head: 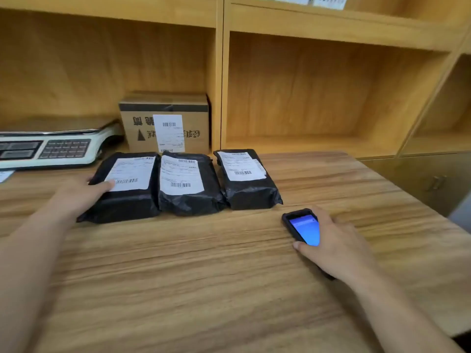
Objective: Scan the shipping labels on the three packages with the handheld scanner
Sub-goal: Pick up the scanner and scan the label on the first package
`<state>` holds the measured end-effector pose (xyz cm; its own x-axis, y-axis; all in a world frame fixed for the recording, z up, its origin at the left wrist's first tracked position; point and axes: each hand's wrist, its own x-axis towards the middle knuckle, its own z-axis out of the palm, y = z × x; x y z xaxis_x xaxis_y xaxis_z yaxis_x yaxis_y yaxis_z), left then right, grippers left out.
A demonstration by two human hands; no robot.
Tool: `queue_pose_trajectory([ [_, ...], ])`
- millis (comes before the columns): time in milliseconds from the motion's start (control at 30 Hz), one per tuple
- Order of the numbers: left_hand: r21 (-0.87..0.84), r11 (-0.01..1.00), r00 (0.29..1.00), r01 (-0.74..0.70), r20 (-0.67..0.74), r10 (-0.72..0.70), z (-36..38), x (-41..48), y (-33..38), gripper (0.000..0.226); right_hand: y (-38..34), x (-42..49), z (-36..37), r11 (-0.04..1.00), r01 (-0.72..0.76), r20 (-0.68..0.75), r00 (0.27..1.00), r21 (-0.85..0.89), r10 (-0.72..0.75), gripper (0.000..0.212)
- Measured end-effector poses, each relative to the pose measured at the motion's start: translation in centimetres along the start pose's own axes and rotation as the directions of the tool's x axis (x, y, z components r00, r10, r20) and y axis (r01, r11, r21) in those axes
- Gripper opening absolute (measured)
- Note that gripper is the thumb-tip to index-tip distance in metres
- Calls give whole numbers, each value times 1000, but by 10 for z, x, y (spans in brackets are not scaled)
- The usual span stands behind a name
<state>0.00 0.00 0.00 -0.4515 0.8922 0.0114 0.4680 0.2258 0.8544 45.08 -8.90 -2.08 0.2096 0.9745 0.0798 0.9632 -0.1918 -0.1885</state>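
Three black poly-mailer packages lie in a row on the wooden table (229, 289), labels up: left package (122, 200), middle package (188, 197), right package (251, 193). The left and middle touch; the right sits just beside them. Each shipping label faces the camera, barcodes legible as bars only.

The left hand (76, 194) rests flat on the left package's near-left edge, fingers spread, gripping nothing. The right hand (334, 245) is closed around the handheld scanner (303, 229), screen lit blue, low over the table, near the right package.

Assessment: the mailers appear soft, light and slick; the film may wrinkle a label. Steady each by pressing an edge, clear of the barcode.

A cardboard box (193, 118) and weighing scale (58, 146) stand behind.
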Motion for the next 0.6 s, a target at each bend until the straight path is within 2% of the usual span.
queue_pose_trajectory([
  [67, -32, 999, 1000, 17, -8, -17, -1, 2, -1, 24, 0, 1, -1, 1000, -7, 19, 1000, -12, 7, 99],
  [233, -167, 980, 993, 106, 73, -95, -1, 14, -15, 33, -2, 1, -4, 999, -33, 55, 998, -37, 35, 97],
  [400, -186, 967, 982, 172, 114, -152, 1, 17, -19, 39, -6, 3, -6, 999, -46, 53, 998, -13, 46, 92],
  [600, -246, 953, 984, 176, 79, -161, 2, 17, -14, 35, -3, 8, -15, 964, 3, -59, 998, 265, 14, 96],
])
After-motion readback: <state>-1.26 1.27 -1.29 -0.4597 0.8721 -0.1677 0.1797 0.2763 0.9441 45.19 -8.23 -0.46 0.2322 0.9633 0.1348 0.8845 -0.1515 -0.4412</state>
